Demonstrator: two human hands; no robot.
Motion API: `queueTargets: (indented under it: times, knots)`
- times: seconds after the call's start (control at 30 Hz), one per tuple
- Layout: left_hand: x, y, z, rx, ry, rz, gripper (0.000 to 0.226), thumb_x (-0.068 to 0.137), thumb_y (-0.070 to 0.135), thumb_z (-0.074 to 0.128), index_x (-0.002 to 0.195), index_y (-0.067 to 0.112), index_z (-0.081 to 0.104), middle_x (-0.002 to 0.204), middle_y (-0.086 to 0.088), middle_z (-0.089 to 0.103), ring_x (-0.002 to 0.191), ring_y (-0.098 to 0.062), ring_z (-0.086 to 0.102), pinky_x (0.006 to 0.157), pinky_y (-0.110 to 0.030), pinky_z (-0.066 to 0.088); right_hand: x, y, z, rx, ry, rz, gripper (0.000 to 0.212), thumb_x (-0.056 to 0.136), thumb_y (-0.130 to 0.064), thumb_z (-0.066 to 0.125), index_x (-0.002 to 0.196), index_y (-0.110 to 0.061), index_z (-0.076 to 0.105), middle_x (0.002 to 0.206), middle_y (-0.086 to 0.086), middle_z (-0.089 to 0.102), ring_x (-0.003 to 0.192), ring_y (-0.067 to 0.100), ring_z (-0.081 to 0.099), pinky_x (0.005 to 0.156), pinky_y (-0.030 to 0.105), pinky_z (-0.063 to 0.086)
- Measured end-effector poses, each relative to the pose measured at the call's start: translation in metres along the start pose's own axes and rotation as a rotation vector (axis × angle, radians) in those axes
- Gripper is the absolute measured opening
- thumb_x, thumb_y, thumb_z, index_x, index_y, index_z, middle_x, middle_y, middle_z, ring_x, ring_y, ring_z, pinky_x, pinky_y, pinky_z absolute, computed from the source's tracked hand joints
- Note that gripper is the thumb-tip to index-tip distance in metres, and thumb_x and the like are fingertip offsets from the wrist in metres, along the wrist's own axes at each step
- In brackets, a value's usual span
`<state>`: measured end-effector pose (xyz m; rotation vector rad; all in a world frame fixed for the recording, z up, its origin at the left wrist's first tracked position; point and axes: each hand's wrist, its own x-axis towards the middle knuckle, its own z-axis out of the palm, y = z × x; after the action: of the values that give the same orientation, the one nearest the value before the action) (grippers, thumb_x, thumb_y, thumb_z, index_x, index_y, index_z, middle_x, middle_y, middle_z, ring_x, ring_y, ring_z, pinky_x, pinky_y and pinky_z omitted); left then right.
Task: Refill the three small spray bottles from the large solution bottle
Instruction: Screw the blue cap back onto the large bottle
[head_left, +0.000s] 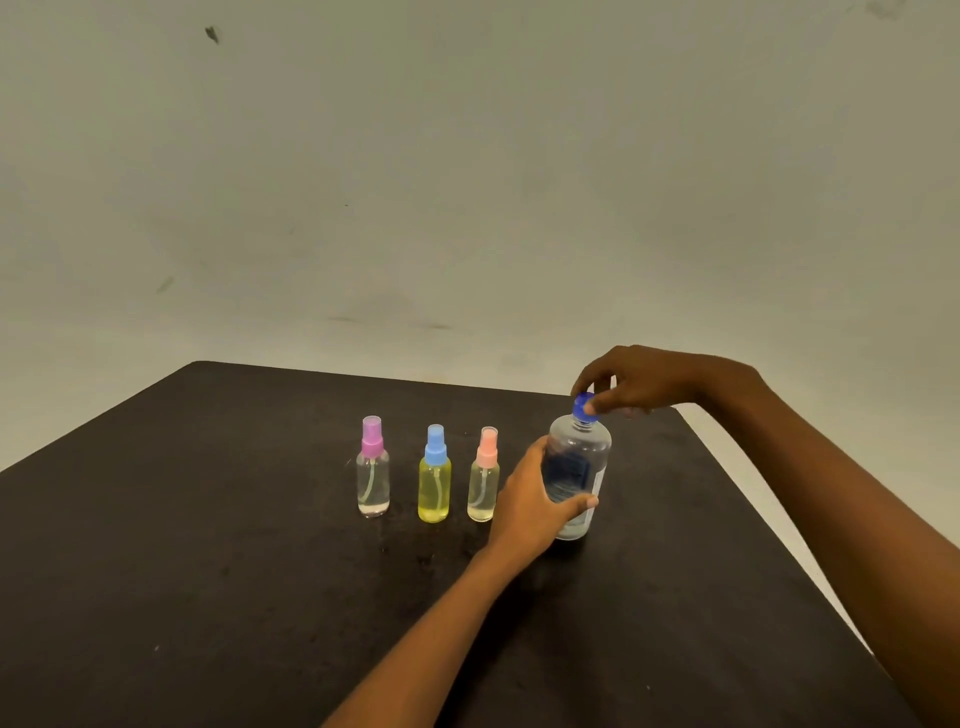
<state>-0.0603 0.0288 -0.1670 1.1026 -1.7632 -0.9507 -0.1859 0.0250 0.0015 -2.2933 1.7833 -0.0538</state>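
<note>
**Both my hands on the large solution bottle, three spray bottles lined up beside it**

I look down at a dark counter (208, 519) that stands against a plain pale wall (467, 182). The large solution bottle (579, 467) stands on the counter to the right of centre. It is clear plastic with a dark label on its front, and it leans a little to the right.

My left hand (530, 499) grips the body of this bottle from its left side. The thumb crosses the front low down, and the other fingers curl round behind, where I cannot see them.

My right hand (639, 387) reaches in from the right, above the bottle. Its fingers (605, 400) are bent down and pinch the blue screw cap (585, 404), which sits on the bottle's neck.

Three small spray bottles stand upright in a row to the left of the large bottle, each apart from the next. Farthest left is the purple-topped spray bottle (373, 470), which is clear. In the middle is the blue-topped spray bottle (434, 478), which looks yellow nearly up to its shoulder. Nearest my left hand is the pink-topped spray bottle (484, 478), with a faint yellow tint; it stands just beside the back of that hand. All three have their spray tops on.
</note>
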Motion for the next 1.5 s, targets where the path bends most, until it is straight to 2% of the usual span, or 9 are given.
queueTargets:
  times: [0.2, 0.43, 0.57, 0.7, 1.0, 1.17, 1.27, 1.4, 1.5]
  knots:
    - [-0.001, 0.001, 0.0, -0.007, 0.009, 0.007, 0.081, 0.075, 0.031, 0.077, 0.141, 0.019, 0.031, 0.144, 0.0, 0.043, 0.132, -0.018, 0.041, 0.11, -0.038, 0.036, 0.003, 0.004, 0.015, -0.162, 0.126, -0.036, 0.023, 0.09, -0.03, 0.054, 0.094, -0.007, 0.057, 0.082, 0.001, 0.05, 0.067, 0.009, 0.043, 0.058, 0.018, 0.034]
    - [-0.001, 0.0, 0.0, -0.025, 0.026, 0.011, 0.081, 0.072, 0.03, 0.079, 0.139, 0.02, 0.034, 0.14, 0.0, 0.047, 0.13, -0.018, 0.044, 0.108, -0.039, 0.038, 0.007, -0.002, 0.028, -0.391, 0.253, 0.12, 0.048, 0.091, -0.056, 0.036, 0.061, -0.018, 0.04, 0.063, -0.003, 0.044, 0.058, 0.011, 0.04, 0.054, 0.024, 0.03]
    - [-0.001, 0.0, -0.001, -0.022, 0.015, 0.011, 0.08, 0.073, 0.029, 0.078, 0.139, 0.02, 0.033, 0.141, 0.0, 0.046, 0.131, -0.017, 0.042, 0.109, -0.037, 0.037, 0.002, 0.001, 0.02, -0.272, 0.253, 0.109, 0.051, 0.088, -0.062, 0.032, 0.081, -0.016, 0.054, 0.071, -0.002, 0.053, 0.064, 0.012, 0.047, 0.061, 0.025, 0.036]
    - [-0.001, 0.001, -0.001, -0.005, 0.005, 0.004, 0.081, 0.075, 0.029, 0.077, 0.14, 0.02, 0.031, 0.144, 0.001, 0.043, 0.133, -0.017, 0.04, 0.11, -0.036, 0.036, -0.006, 0.005, 0.012, -0.029, 0.158, -0.076, 0.024, 0.089, -0.025, 0.055, 0.11, -0.014, 0.059, 0.091, 0.004, 0.059, 0.071, 0.009, 0.049, 0.065, 0.018, 0.038]
    - [-0.001, 0.0, -0.001, 0.008, 0.007, 0.006, 0.081, 0.074, 0.031, 0.077, 0.14, 0.02, 0.032, 0.143, 0.001, 0.044, 0.132, -0.017, 0.041, 0.11, -0.035, 0.037, 0.004, 0.007, 0.026, -0.121, 0.245, -0.008, 0.028, 0.088, -0.038, 0.055, 0.072, -0.017, 0.044, 0.068, -0.003, 0.046, 0.059, 0.01, 0.039, 0.056, 0.021, 0.033]
    - [-0.001, 0.001, -0.001, -0.001, 0.014, 0.005, 0.081, 0.073, 0.03, 0.078, 0.14, 0.02, 0.032, 0.143, 0.001, 0.044, 0.132, -0.017, 0.041, 0.11, -0.034, 0.036, 0.006, 0.006, 0.031, -0.283, 0.297, 0.081, 0.04, 0.088, -0.055, 0.043, 0.069, -0.02, 0.039, 0.066, -0.004, 0.045, 0.059, 0.012, 0.041, 0.061, 0.029, 0.036]
    - [-0.001, 0.001, -0.001, 0.009, 0.006, 0.0, 0.082, 0.075, 0.03, 0.077, 0.141, 0.021, 0.03, 0.144, 0.001, 0.042, 0.133, -0.017, 0.039, 0.11, -0.034, 0.035, 0.005, 0.008, 0.022, -0.15, 0.284, 0.073, 0.042, 0.084, -0.061, 0.042, 0.075, -0.02, 0.049, 0.071, -0.003, 0.053, 0.065, 0.013, 0.047, 0.067, 0.032, 0.043]
    - [0.0, 0.0, 0.0, 0.024, 0.002, -0.002, 0.081, 0.075, 0.032, 0.076, 0.141, 0.022, 0.029, 0.145, 0.002, 0.041, 0.133, -0.017, 0.039, 0.11, -0.033, 0.035, -0.003, 0.01, 0.012, 0.001, 0.185, -0.063, 0.023, 0.088, -0.027, 0.056, 0.107, -0.017, 0.063, 0.103, 0.005, 0.064, 0.086, 0.015, 0.054, 0.071, 0.018, 0.041]
    - [0.0, 0.0, 0.001, 0.03, 0.0, -0.005, 0.082, 0.076, 0.033, 0.075, 0.141, 0.022, 0.029, 0.146, 0.002, 0.04, 0.134, -0.017, 0.038, 0.111, -0.034, 0.035, -0.005, 0.009, 0.013, -0.021, 0.165, -0.088, 0.024, 0.087, -0.019, 0.059, 0.107, -0.008, 0.064, 0.099, 0.011, 0.065, 0.077, 0.012, 0.053, 0.065, 0.016, 0.039]
